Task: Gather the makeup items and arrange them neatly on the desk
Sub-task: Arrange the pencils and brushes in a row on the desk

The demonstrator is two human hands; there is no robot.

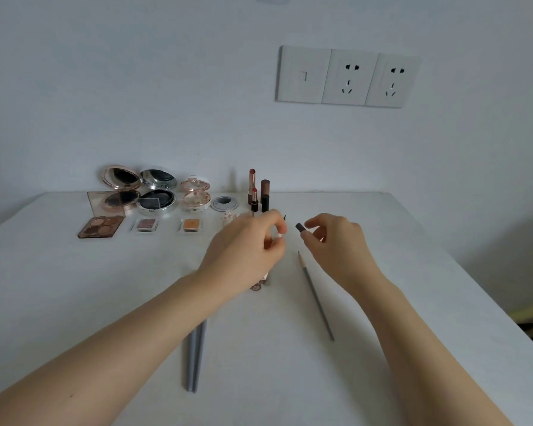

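**Both hands pinching at mid-desk**

Along the far edge of the desk (74,287), from the left: one four-pan palette (100,226), clear lid raised; three open compacts, namely rose-gold compact (119,198), silver compact (157,202), floral compact (195,198); in front of those, two single pans, plum pan (146,224) and orange pan (192,224); one grey ring (224,203) in the desktop; four lipstick tubes (265,187) upright in a tight cluster. Just in front of that cluster, left hand (246,247), fingers curled, pinching a white-tipped tube (279,236) at thumb and fingertips; near it but apart, right hand (336,244) pinching one small dark cap (300,227). Under the left forearm, two grey sticks (194,358) side by side; beneath the right hand, not touched, one grey pencil (316,296), point toward the wall.
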